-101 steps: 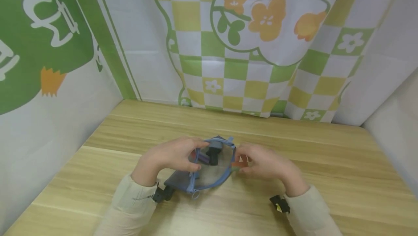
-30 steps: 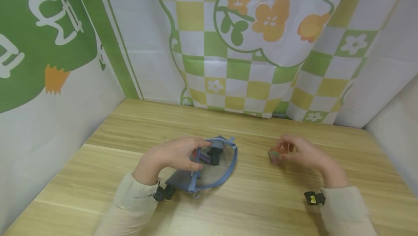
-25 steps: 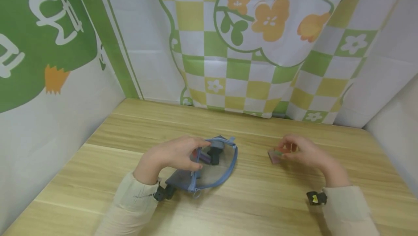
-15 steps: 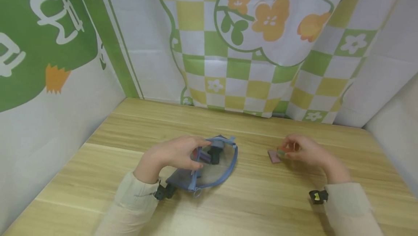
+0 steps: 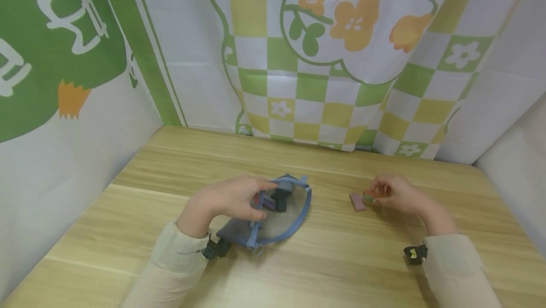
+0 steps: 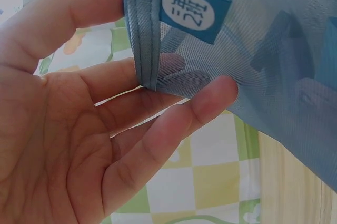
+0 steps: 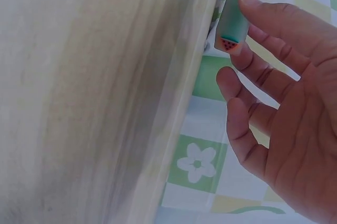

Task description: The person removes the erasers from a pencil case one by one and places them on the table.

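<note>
My left hand (image 5: 232,199) holds the rim of a blue mesh zip pouch (image 5: 294,225); in the left wrist view some fingers show through the mesh and a blue tag (image 6: 195,8) hangs at its edge. Inside the open pouch lie a black item with a grey top (image 5: 280,199) and a purple item (image 5: 268,202). On the right, my right hand (image 5: 394,194) pinches a small green eraser (image 7: 237,10), whose end has an orange-red watermelon pattern with dark dots. It is close to the table. Just left of it a pinkish block, probably another eraser (image 5: 357,202), lies flat.
The wooden table (image 5: 324,260) spreads under both hands. Behind it hangs a checked, flowered cloth (image 5: 307,85), and another cloth with green print (image 5: 85,61) stands on the left. Small black cameras (image 5: 415,254) sit at both wrists.
My right hand has moved right, away from the pouch, with the small blocks. The pinkish block now lies on the table, and the hand has drawn slightly away from it. The left hand stays put.
</note>
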`<state>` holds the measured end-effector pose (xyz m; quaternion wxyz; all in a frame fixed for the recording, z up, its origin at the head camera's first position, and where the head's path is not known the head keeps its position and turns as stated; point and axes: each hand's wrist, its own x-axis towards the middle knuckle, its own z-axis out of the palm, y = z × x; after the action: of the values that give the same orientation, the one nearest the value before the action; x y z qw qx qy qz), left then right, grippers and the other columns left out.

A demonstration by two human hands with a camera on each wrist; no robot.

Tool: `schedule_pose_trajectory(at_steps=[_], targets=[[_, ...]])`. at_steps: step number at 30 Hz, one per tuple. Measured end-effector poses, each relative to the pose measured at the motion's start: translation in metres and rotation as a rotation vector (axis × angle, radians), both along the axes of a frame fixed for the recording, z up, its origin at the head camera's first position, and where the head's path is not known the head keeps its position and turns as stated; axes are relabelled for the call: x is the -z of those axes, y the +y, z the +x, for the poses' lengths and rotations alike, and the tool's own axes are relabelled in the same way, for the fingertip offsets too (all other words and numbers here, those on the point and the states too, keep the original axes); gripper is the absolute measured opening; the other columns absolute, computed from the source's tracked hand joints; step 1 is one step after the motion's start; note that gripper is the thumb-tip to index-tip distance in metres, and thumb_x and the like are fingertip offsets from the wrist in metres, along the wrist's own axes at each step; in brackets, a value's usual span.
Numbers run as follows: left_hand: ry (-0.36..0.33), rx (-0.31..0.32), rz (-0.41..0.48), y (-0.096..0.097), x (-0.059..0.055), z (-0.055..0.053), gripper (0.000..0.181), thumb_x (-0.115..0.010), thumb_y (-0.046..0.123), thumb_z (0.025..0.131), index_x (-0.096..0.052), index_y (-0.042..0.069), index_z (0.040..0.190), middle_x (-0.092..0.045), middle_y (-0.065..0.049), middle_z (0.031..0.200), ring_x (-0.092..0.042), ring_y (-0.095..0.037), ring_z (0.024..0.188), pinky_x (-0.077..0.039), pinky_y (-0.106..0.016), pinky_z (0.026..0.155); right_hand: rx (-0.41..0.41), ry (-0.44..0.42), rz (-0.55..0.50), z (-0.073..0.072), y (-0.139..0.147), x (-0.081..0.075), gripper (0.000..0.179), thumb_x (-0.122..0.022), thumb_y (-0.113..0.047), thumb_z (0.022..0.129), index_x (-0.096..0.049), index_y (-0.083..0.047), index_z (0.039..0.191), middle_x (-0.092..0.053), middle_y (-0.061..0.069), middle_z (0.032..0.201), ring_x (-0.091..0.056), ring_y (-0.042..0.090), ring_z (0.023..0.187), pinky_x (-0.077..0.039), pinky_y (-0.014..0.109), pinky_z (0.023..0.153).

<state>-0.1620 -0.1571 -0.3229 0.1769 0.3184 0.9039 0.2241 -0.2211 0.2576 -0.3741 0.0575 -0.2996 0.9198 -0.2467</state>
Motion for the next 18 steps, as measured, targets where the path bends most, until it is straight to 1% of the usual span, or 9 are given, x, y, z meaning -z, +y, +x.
schedule_pose_trajectory(at_steps=[7,12,17,18], targets=[[0.005,0.002,-0.001,0.0002,-0.0027,0.0000,0.068,-0.070,0.019,0.087,-0.044,-0.002,0.147,-0.056,-0.014,0.131,-0.048,-0.008,0.067,-0.044,-0.027,0.067,0.002,-0.012,-0.027,-0.0031,0.0036,0.0044,0.017,-0.076,-0.005,0.081,-0.067,-0.008,0.095,-0.060,0.000,0.085,-0.051,0.008,0.080,-0.046,0.026,0.070],[0.011,0.005,-0.003,0.0015,-0.0032,0.0001,0.068,-0.070,0.018,0.087,-0.044,-0.002,0.147,-0.057,-0.013,0.131,-0.047,-0.008,0.065,-0.044,-0.028,0.068,0.015,-0.055,-0.026,-0.0040,0.0044,0.0063,0.016,-0.075,-0.005,0.082,-0.066,-0.007,0.096,-0.061,0.001,0.086,-0.051,0.006,0.077,-0.046,0.024,0.068],[0.011,-0.004,-0.014,0.0000,-0.0036,0.0019,0.068,-0.069,0.019,0.088,-0.044,0.000,0.148,-0.059,-0.012,0.125,-0.049,-0.008,0.069,-0.045,-0.029,0.067,0.021,-0.098,-0.009,-0.0041,0.0043,0.0064,0.017,-0.074,-0.006,0.083,-0.066,-0.005,0.097,-0.064,0.003,0.088,-0.054,0.008,0.079,-0.047,0.024,0.068],[0.013,-0.005,-0.016,-0.0009,-0.0042,0.0024,0.068,-0.069,0.020,0.088,-0.044,0.000,0.148,-0.059,-0.012,0.127,-0.049,-0.008,0.071,-0.045,-0.029,0.070,0.018,-0.105,-0.005,-0.0046,0.0037,0.0065,0.017,-0.074,-0.006,0.083,-0.066,-0.004,0.098,-0.065,0.004,0.089,-0.055,0.008,0.080,-0.048,0.024,0.069]])
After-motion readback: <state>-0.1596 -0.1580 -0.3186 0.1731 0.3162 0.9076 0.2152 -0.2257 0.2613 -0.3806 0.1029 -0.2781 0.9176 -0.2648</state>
